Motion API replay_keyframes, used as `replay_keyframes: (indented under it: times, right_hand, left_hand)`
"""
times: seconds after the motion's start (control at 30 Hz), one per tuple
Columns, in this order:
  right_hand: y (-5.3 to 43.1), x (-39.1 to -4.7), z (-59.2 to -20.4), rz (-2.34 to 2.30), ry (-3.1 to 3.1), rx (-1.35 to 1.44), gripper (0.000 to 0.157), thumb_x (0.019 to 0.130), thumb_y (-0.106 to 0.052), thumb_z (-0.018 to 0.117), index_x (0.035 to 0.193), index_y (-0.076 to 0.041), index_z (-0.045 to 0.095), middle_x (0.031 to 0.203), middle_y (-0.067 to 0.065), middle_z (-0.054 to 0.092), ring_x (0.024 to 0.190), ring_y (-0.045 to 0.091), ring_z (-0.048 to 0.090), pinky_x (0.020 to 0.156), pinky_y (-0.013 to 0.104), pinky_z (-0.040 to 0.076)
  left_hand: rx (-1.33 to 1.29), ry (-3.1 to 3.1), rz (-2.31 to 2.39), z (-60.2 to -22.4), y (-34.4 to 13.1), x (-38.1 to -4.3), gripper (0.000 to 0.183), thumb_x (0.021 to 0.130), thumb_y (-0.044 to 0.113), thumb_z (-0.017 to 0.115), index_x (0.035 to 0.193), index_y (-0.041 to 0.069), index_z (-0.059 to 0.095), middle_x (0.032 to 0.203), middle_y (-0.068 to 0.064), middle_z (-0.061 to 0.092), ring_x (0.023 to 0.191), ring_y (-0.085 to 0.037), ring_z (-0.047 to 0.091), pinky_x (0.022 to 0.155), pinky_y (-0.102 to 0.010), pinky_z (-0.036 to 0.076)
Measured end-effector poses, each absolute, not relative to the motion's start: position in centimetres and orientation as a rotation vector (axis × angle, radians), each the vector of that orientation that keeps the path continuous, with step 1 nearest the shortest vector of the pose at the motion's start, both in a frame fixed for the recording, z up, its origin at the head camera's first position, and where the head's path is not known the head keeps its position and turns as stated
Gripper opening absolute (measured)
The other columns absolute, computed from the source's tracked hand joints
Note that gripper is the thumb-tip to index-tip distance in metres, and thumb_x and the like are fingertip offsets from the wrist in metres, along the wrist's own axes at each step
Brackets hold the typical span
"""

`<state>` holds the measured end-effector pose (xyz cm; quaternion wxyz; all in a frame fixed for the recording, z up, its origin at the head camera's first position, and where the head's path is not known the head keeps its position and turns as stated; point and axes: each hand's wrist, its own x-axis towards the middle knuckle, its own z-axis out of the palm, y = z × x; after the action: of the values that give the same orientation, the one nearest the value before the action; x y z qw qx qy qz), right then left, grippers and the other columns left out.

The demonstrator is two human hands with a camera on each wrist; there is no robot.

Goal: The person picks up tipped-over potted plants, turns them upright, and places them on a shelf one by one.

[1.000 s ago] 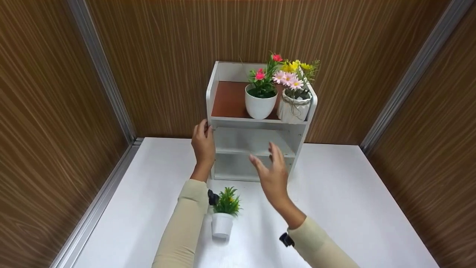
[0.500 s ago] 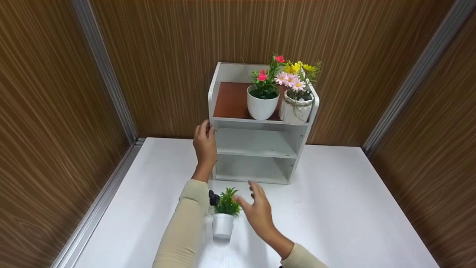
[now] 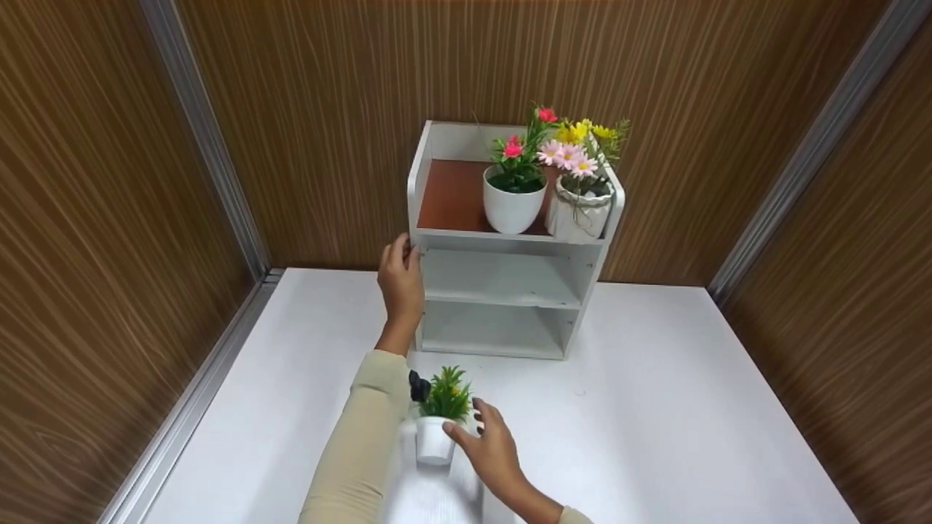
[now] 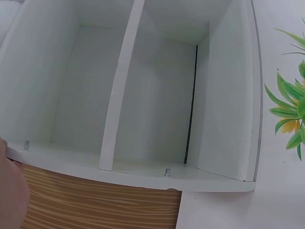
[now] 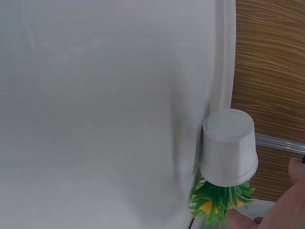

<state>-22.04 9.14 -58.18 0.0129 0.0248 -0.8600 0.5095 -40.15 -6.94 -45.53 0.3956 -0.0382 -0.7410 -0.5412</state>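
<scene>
A white three-tier shelf (image 3: 502, 303) stands at the back of the table. My left hand (image 3: 402, 287) grips its left side panel just below the top tier, and in the left wrist view part of that hand (image 4: 10, 193) shows at the panel's edge. A small white-potted plant (image 3: 435, 441) with green leaves and yellow flowers lies on the table in front, its base facing me. Beside it is my right hand (image 3: 491, 444), thumb and fingers apart, the thumb overlapping the pot's rim. In the right wrist view its fingers are near the leaves (image 5: 217, 198).
On the red-brown top tier stand a white pot with red flowers (image 3: 514, 204) and a twine-tied pot with pink and yellow flowers (image 3: 580, 218). Wood-patterned walls (image 3: 328, 131) with metal corner strips enclose the white table (image 3: 655, 407) at the back and sides.
My right hand has come down from in front of the shelf toward me, to the lying plant's right side. The left hand keeps its place on the shelf's side.
</scene>
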Motion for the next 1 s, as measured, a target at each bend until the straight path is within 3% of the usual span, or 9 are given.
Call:
replay_keyframes:
  times: [0.43,0.8,1.0]
  right_hand:
    - [8.1,-21.2,-60.6,1.771,-2.656,-0.166,0.088,0.086,-0.049,0.077,0.142,0.012,0.045,0.136,0.03,0.056,0.116,0.04,0.062,0.091,0.049,0.057]
    - [7.2,-20.9,-61.1,1.997,-2.544,-0.251,0.082,0.087,-0.039,0.078,0.136,0.019,0.046,0.123,0.029,0.062,0.113,0.04,0.064,0.087,0.044,0.06]
    - [6.6,-21.1,-61.3,2.125,-2.476,-0.299,0.076,0.088,-0.033,0.078,0.134,0.019,0.048,0.116,0.023,0.066,0.102,0.029,0.069,0.08,0.039,0.062]
  left_hand:
    - [-0.083,-1.881,-1.377,-45.7,-6.9,-40.2,0.033,0.103,0.013,0.058,0.134,0.003,0.06,0.12,-0.012,0.062,0.114,-0.02,0.063,0.098,-0.028,0.055]
    - [-0.102,-1.874,-1.366,-45.7,-6.8,-40.3,0.033,0.104,0.013,0.057,0.135,0.003,0.059,0.119,-0.011,0.061,0.114,-0.019,0.063,0.098,-0.028,0.055]
    - [-0.108,-1.863,-1.353,-45.8,-6.8,-40.2,0.032,0.104,0.012,0.057,0.134,0.001,0.059,0.117,-0.013,0.062,0.111,-0.02,0.064,0.095,-0.029,0.057]
